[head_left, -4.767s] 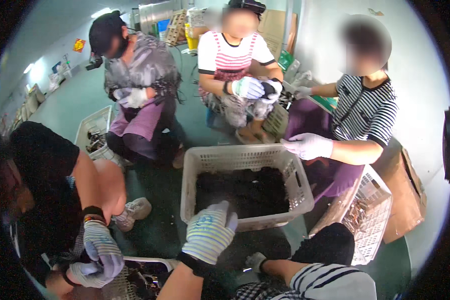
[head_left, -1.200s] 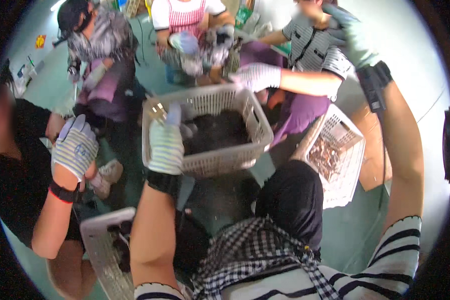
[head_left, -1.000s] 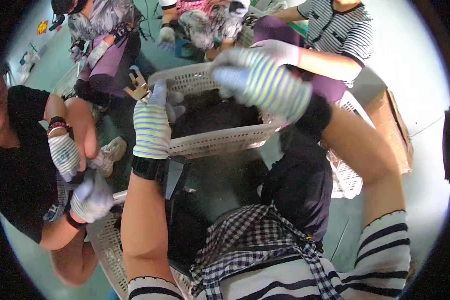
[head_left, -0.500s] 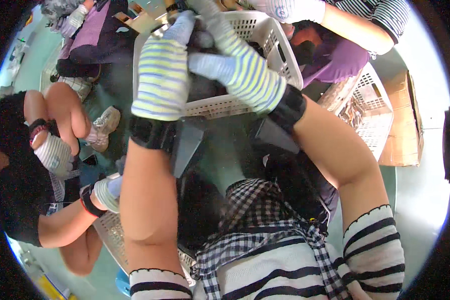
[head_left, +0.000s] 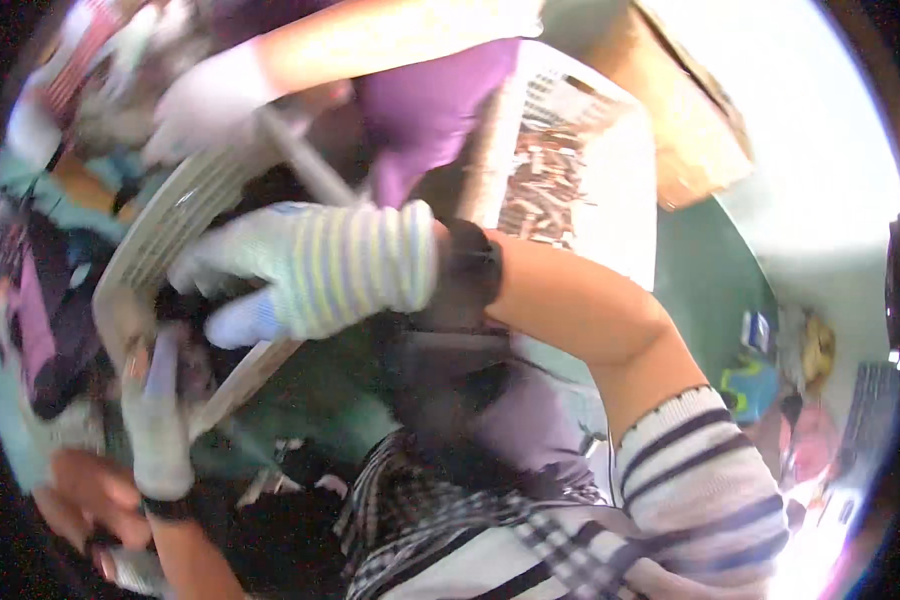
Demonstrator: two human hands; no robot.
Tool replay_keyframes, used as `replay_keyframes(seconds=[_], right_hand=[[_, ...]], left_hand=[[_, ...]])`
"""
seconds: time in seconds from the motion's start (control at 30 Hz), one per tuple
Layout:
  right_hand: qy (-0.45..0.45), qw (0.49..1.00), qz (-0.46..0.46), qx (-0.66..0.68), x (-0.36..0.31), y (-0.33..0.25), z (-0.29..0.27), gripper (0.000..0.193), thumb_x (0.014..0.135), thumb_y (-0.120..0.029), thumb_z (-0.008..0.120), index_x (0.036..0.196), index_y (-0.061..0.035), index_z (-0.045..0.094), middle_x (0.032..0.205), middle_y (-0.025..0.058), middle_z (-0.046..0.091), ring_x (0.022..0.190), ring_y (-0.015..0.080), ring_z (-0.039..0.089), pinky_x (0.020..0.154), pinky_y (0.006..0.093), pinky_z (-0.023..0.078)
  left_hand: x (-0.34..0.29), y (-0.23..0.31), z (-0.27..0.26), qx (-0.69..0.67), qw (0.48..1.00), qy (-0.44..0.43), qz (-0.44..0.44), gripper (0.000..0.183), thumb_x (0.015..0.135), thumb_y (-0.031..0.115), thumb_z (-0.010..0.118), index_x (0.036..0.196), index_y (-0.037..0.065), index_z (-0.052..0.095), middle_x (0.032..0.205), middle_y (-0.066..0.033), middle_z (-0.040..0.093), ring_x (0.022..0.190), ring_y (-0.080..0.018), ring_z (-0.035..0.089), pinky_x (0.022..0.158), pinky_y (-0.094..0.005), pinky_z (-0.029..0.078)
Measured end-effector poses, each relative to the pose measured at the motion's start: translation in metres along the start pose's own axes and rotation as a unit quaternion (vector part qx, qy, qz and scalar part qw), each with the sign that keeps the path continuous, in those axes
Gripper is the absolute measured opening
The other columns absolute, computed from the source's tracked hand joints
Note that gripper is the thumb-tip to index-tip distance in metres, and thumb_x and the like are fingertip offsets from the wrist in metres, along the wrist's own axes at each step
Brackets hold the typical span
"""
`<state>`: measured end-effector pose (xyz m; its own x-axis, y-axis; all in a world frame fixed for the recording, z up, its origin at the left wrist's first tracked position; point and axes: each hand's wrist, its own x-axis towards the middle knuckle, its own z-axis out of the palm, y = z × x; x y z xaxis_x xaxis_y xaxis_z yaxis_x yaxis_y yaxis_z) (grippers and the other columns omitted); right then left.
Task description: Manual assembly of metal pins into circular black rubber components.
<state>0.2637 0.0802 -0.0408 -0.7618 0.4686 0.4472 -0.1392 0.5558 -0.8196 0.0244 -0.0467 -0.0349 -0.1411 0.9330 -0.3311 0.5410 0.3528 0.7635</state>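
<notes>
My left hand (head_left: 160, 435), in a striped knit glove, is at the left by the near side of a white slotted basket (head_left: 175, 205). Its fingers look closed around a small brownish piece, too blurred to name. My right hand (head_left: 320, 270), in a matching striped glove with a blue thumb, stretches over the basket. Its fingers and thumb are apart, and I see nothing held between them. Dark contents show in the basket under and around this hand, but blur hides what they are.
Across the basket, a co-worker's white-gloved hand (head_left: 215, 100) reaches over its far rim. To the right stands a second white basket (head_left: 610, 170) holding many small brown pieces. Behind it is a cardboard box (head_left: 670, 120). Another person's hand (head_left: 100, 490) shows at the lower left.
My view has swung right, so the baskets and box appear farther left. My hands, close together over the basket before, are now apart. The picture is more blurred.
</notes>
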Motion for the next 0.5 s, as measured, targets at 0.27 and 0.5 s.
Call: replay_keyframes(seconds=[0.27,0.5], right_hand=[[0.009,0.807,0.362,-0.466,-0.285,0.038,-0.058,0.055,0.078,-0.032,0.068,0.123,-0.0045,0.051,0.126,0.0167,0.05,0.116,0.0332,0.047,0.086,0.043,0.047],[-0.093,0.685,0.639,-0.337,-0.321,0.027,-0.073,0.045,0.084,-0.035,0.063,0.111,0.0008,0.057,0.098,0.0207,0.065,0.088,0.0379,0.063,0.077,0.0443,0.05]], left_hand=[[-0.105,-0.057,-0.043,-0.087,0.988,0.03,-0.122,0.033,0.093,0.007,0.04,0.121,0.002,0.057,0.103,-0.014,0.062,0.094,-0.0267,0.058,0.083,-0.0356,0.047],[-0.065,-0.054,0.004,0.296,0.925,0.154,0.179,0.032,0.096,0.026,0.05,0.115,0.002,0.059,0.085,-0.0078,0.062,0.071,-0.0172,0.057,0.069,-0.0305,0.045]])
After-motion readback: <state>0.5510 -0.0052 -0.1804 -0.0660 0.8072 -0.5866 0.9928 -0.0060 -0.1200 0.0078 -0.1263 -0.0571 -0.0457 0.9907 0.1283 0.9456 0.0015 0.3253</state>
